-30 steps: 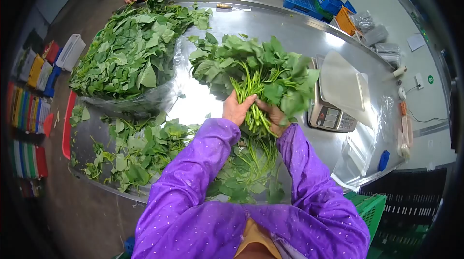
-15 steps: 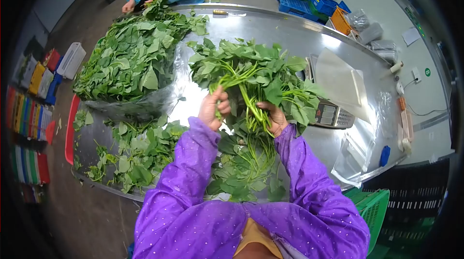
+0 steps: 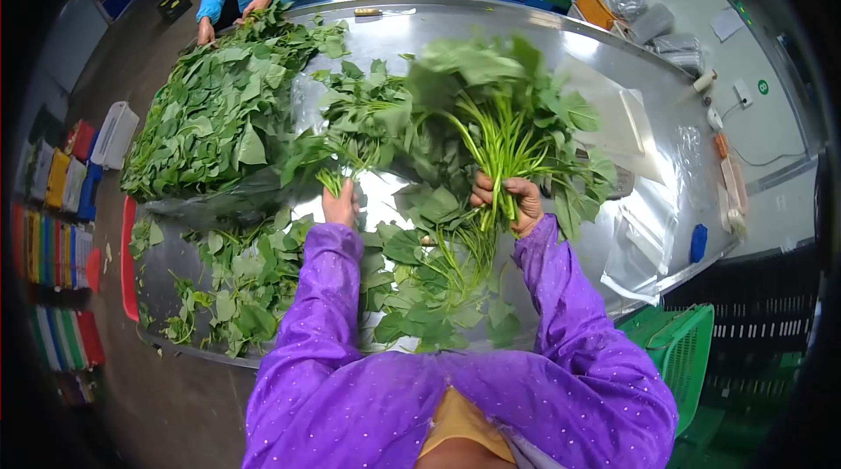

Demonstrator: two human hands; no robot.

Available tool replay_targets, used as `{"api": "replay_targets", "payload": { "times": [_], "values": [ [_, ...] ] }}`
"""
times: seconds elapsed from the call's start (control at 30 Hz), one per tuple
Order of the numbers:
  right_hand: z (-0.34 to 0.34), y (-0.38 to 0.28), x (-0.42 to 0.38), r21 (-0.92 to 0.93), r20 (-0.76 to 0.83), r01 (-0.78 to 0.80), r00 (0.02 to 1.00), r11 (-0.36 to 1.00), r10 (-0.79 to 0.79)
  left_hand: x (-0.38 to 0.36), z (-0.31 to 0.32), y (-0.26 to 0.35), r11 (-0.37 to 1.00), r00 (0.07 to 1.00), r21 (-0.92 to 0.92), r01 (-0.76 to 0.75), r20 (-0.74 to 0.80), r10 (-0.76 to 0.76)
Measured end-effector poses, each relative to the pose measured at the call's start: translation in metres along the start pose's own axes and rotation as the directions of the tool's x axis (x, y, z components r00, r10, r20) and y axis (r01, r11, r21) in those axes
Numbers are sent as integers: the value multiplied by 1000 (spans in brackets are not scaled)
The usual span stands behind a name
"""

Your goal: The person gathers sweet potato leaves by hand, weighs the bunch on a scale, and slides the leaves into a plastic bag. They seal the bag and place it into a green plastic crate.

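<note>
Across the metal counter (image 3: 451, 21), a leafy heap (image 3: 206, 114) lies at ten o'clock. The left hand (image 3: 340, 206), at nine, grasps a small bunch (image 3: 330, 179); the right hand (image 3: 526, 208), at three, clenches a larger bunch (image 3: 504, 138). Dividing stems seems the step, calling for steady fingers (image 3: 483, 191).

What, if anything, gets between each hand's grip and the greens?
Nothing visible does. The right hand's grip is closed directly around the larger bunch of leafy stems, and the left hand's grip directly holds a smaller bunch.
</note>
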State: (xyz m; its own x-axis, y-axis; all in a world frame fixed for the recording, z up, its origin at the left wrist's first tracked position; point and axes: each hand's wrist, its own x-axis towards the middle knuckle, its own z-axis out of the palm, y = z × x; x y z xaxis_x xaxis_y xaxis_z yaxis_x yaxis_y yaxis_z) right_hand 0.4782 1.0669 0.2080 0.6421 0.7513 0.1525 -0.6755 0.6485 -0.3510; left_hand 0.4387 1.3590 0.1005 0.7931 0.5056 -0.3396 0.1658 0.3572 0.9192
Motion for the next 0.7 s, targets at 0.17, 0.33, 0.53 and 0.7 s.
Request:
{"api": "replay_targets", "payload": {
  "times": [0.17,0.33,0.53,0.7],
  "values": [
    [-28,-18,-37,-187,-523,-239,845,953,110,31,-40,-67,912,992,395,-110,100,76],
    [-11,-4,-47,-279,-457,-151,890,948,7,-35,-30,-5,844,902,397,-361,-79,423],
    [2,14,-42,-167,-415,-171,906,971,89,-105,15,31,845,922,392,-364,22,387],
    [17,32,-48,-109,-263,-43,965,993,13,-134,35,46,974,936,-26,-225,272,223]
  ]
}}
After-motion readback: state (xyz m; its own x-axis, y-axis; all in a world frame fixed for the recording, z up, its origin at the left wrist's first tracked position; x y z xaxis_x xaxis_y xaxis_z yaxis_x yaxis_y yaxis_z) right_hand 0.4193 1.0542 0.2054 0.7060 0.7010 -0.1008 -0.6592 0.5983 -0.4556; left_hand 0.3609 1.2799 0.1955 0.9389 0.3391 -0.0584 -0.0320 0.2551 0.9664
